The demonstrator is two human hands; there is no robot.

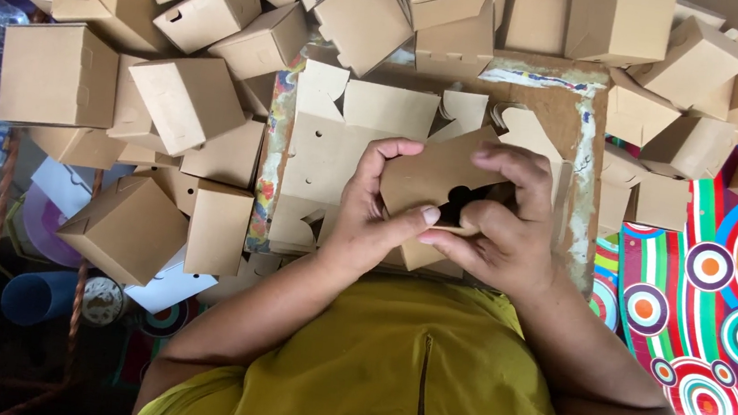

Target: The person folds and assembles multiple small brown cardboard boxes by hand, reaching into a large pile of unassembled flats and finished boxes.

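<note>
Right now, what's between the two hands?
In the head view, a half-folded brown cardboard box lies between the left hand and the right hand; both grip it, above a stack of flat box blanks.

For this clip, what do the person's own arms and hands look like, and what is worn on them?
Both forearms are bare, with no sleeves reaching them. The left hand and right hand wear no gloves, and no rings, watch or bracelets show. Fingernails look short and unpainted. The mustard-yellow zip-front top covers only the torso and shoulders.
</note>
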